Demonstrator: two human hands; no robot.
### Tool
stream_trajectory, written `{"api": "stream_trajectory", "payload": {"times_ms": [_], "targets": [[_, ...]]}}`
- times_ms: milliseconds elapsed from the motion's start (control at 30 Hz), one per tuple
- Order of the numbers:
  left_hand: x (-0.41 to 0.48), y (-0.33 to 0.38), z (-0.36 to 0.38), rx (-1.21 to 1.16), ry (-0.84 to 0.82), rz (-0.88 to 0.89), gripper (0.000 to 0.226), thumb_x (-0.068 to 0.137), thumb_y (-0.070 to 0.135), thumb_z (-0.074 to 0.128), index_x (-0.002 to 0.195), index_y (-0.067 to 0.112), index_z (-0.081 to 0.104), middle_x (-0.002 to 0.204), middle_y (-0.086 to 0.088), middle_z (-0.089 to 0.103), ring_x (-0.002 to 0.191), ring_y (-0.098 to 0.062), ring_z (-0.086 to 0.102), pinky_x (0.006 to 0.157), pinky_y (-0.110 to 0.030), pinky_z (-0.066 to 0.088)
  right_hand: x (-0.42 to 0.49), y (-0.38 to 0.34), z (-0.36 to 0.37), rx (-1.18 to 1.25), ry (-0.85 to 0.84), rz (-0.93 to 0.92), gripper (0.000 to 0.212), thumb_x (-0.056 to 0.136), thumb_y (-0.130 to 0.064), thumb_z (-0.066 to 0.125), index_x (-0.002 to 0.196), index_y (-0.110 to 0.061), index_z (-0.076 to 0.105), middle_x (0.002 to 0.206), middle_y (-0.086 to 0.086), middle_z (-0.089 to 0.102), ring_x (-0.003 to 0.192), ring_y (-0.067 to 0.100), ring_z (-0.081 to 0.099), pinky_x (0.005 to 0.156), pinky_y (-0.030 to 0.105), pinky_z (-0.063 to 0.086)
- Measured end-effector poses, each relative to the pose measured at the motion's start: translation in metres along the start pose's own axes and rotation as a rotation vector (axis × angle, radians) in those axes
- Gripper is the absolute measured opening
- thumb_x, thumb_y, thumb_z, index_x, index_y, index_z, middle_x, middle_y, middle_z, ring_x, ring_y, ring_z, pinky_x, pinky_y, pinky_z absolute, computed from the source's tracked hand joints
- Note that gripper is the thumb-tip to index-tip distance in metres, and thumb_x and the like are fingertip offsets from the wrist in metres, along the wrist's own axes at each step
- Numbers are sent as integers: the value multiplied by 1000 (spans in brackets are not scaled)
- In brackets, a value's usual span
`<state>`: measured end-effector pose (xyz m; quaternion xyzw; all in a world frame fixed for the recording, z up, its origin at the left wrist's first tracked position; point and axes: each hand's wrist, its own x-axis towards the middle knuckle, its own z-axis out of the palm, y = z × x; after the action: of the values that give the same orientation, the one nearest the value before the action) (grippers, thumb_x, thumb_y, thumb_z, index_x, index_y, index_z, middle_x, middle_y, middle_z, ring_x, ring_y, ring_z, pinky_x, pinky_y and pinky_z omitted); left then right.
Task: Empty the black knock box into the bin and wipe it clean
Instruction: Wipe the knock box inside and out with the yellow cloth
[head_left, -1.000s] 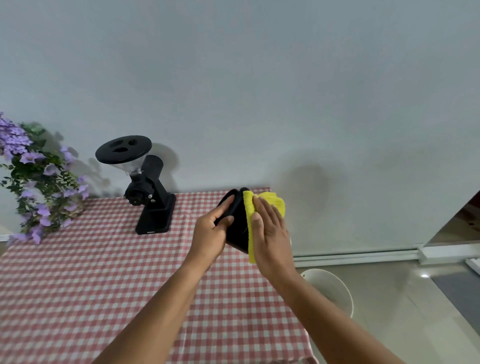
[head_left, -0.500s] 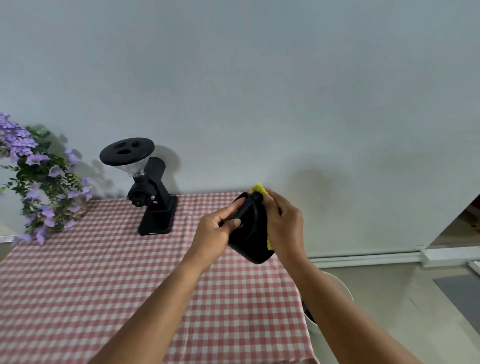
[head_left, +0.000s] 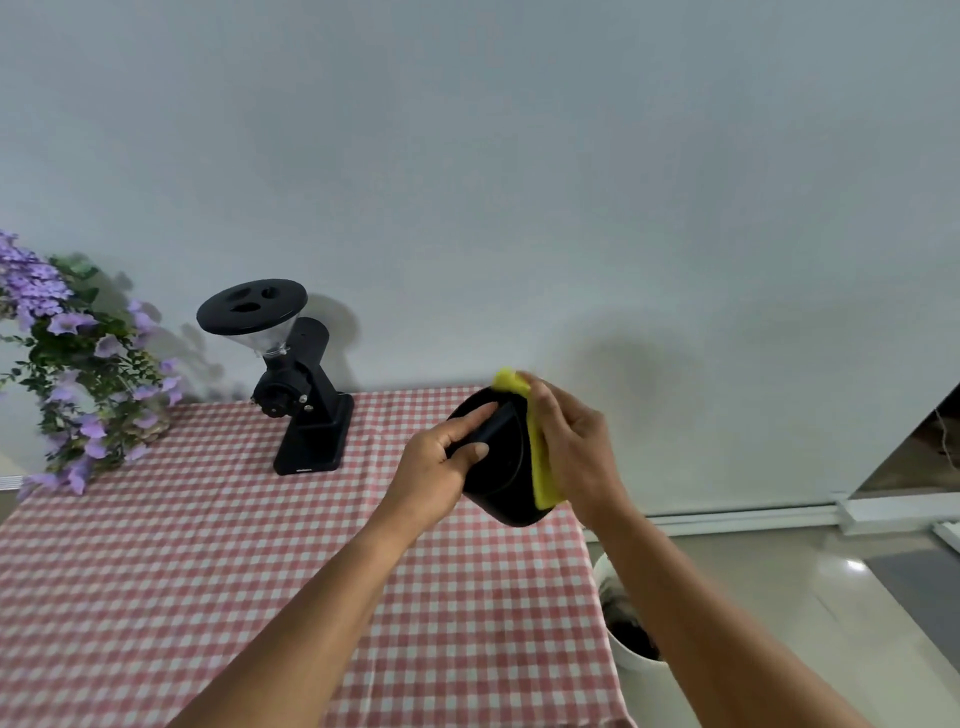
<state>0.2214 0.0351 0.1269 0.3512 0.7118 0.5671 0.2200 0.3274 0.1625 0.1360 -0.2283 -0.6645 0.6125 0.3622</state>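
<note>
The black knock box (head_left: 501, 470) is held up in the air above the table's right end, tilted on its side. My left hand (head_left: 441, 462) grips it from the left, with the thumb over its bar. My right hand (head_left: 571, 447) presses a yellow cloth (head_left: 540, 457) flat against the box's right side. Below to the right, the white bin (head_left: 621, 649) stands on the floor beside the table, with dark grounds inside; my right forearm covers part of it.
A red-and-white checked tablecloth (head_left: 234, 571) covers the table. A black coffee grinder (head_left: 296, 379) stands at the back by the wall. Purple flowers (head_left: 67, 364) hang over the table's far left. Grey floor lies to the right.
My right hand slid the yellow cloth from over the box's top to its right side. The box has turned so more of its dark body shows.
</note>
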Motion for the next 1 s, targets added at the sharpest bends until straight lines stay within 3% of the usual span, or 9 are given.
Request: {"api": "stream_trajectory", "payload": {"times_ms": [67, 200, 400, 500, 633, 733, 800, 867, 1000], "targets": [[-1, 0, 0, 11, -9, 15, 47, 97, 2, 58, 129, 37, 61, 121, 21, 62, 112, 9, 56, 93, -6, 45, 0, 1, -5, 55, -153, 66, 27, 102, -26, 51, 117, -24, 73, 116, -6, 74, 113, 9, 67, 99, 30, 50], [-4, -2, 1, 50, -36, 30, 49, 97, 3, 58, 125, 43, 60, 118, 29, 61, 112, 14, 55, 93, -5, 44, 6, -3, -14, 69, -221, 111, 19, 96, -20, 62, 107, -27, 77, 109, -4, 76, 107, 15, 70, 95, 32, 54], [-5, -5, 12, 238, 32, 182, 46, 97, 7, 59, 131, 37, 61, 122, 24, 61, 118, 8, 53, 100, -5, 37, 21, -20, 3, 131, 87, 455, 7, 74, -17, 69, 78, -15, 74, 85, 14, 71, 78, 30, 64, 78, 39, 54], [-7, -10, 17, 231, 41, 186, 46, 97, 9, 58, 131, 39, 60, 124, 20, 61, 119, 6, 53, 101, -7, 38, 29, -21, 0, 110, 71, 567, 18, 64, -25, 68, 78, -14, 70, 79, 12, 66, 75, 30, 61, 79, 42, 53], [-4, -8, 16, 69, 106, 100, 44, 98, 8, 58, 129, 39, 60, 127, 16, 63, 122, 0, 56, 104, -18, 45, 3, -5, 9, -183, -1, 176, 31, 91, -49, 46, 103, -32, 70, 106, -5, 69, 99, 17, 62, 91, 35, 46], [-2, -1, 13, -42, 151, 34, 46, 96, 5, 59, 128, 38, 62, 121, 21, 65, 121, 0, 59, 102, -17, 48, -27, 19, 20, -533, -44, -171, 56, 97, -58, 15, 148, -44, 32, 146, -29, 39, 138, -5, 33, 113, 25, 21], [-2, 1, 9, -42, 144, 29, 50, 95, 3, 60, 121, 46, 63, 116, 27, 64, 117, 6, 58, 100, -14, 47, -24, 29, 18, -436, -28, -170, 57, 97, -59, 15, 148, -44, 35, 143, -35, 35, 138, -9, 31, 115, 23, 20], [-3, 2, 7, 35, 102, 54, 50, 95, 4, 61, 122, 46, 62, 119, 26, 63, 117, 10, 54, 103, -14, 42, -9, 33, 11, -158, -18, 20, 51, 98, -63, 23, 129, -44, 59, 130, -23, 59, 125, -1, 53, 111, 31, 39], [-5, 1, 12, 155, 116, 126, 47, 96, 4, 59, 132, 34, 62, 126, 18, 60, 118, 6, 51, 103, -6, 36, 12, 31, -3, 60, -206, 275, 79, 78, -90, 28, 127, -39, 64, 133, -2, 65, 127, 16, 57, 113, 43, 39]]}}
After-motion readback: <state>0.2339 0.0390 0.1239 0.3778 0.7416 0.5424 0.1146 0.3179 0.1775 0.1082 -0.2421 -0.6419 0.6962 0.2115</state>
